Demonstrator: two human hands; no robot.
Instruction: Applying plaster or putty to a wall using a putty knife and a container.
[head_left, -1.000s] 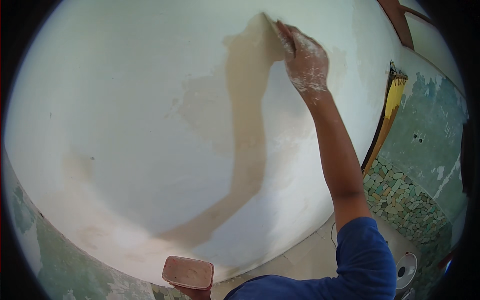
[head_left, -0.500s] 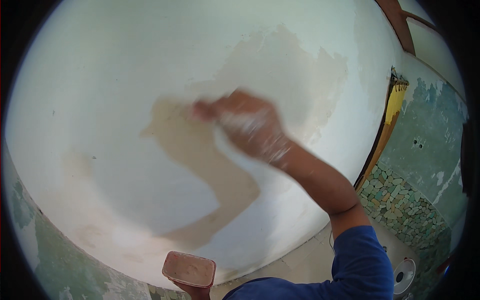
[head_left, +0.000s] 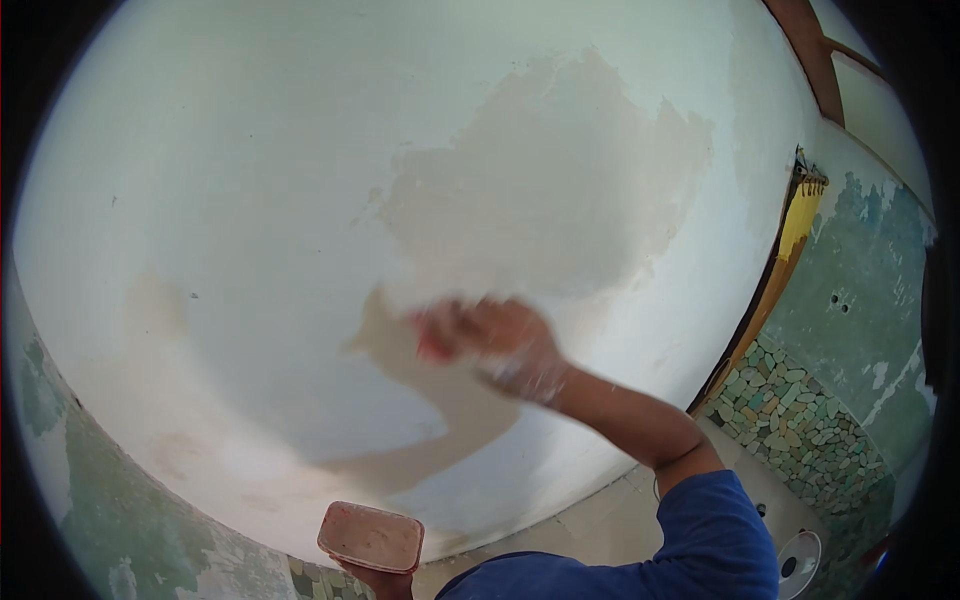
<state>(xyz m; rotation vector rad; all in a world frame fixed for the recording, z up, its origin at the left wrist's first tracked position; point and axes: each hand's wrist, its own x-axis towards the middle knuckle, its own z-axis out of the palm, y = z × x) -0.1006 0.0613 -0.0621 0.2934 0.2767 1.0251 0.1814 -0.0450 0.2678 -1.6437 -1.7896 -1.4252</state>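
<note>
My right hand [head_left: 512, 340], smeared by motion and whitish at the wrist, is closed around a small red tool [head_left: 434, 340] in front of the white wall [head_left: 270, 200]. The tool's kind is too blurred to make out, and I cannot tell whether it touches the wall. Low in the view, my left hand [head_left: 385, 582] holds a rectangular reddish tub [head_left: 330, 530] from below. Pale pinkish-beige paste [head_left: 372, 540] lies inside the tub. Above my right hand, a ragged beige patch [head_left: 550, 170] spreads over the wall.
At the right, a yellow curtain [head_left: 798, 220] hangs by a wooden frame, next to a worn green wall [head_left: 870, 280] and pebble tiling [head_left: 790, 405]. A white round object [head_left: 800, 565] stands at the lower right. Peeling green wall [head_left: 130, 500] shows at the lower left.
My right hand has swept downward with the red tool, and its shadow has dropped too. The view has shifted slightly. My left hand still holds the tub.
</note>
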